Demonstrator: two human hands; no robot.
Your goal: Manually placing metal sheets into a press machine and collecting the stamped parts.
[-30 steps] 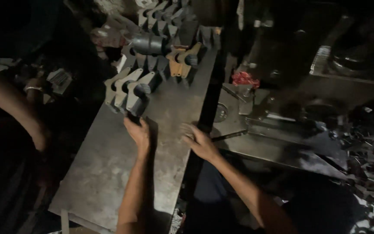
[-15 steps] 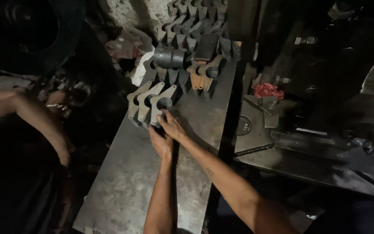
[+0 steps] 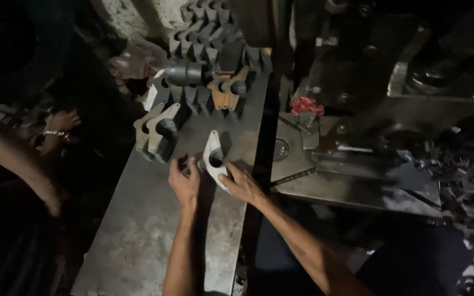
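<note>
1. Since the earlier frame, your hands have drawn back from the row of parts toward you, and one metal bracket [image 3: 213, 159] has come away with them; it now stands apart from the row, on the bench top [image 3: 138, 241].

2. Your right hand [image 3: 242, 186] grips the bracket from its 5 o'clock side. The fingers [image 3: 227, 174] are closed on the lower end of the pale flat plate, and the plate rises tilted toward 12 o'clock above them.

3. The bracket's round bore sits just above your right fingertips, facing you, in the gap between your two hands.

4. Your left hand [image 3: 185, 183] is at the bracket's 9 o'clock side. Its fingers are curled, the tips near the dark tube end of the part; whether they actually press on it I cannot tell in this dim light.

5. At 10 o'clock from your left hand, a pair of similar brackets [image 3: 157, 129] stands on the bench top, well apart from your fingers.

6. Further off at 12 o'clock lies the crowded row of brackets [image 3: 215, 90], with a dark cylinder [image 3: 185, 73] resting across them.

7. At 3 o'clock from the bench top, a dark machine table [image 3: 357, 175] carries a red object [image 3: 304, 105].

8. At 9 o'clock, another person's arm [image 3: 12, 159] reaches along the left edge, clear of the bench top.
</note>
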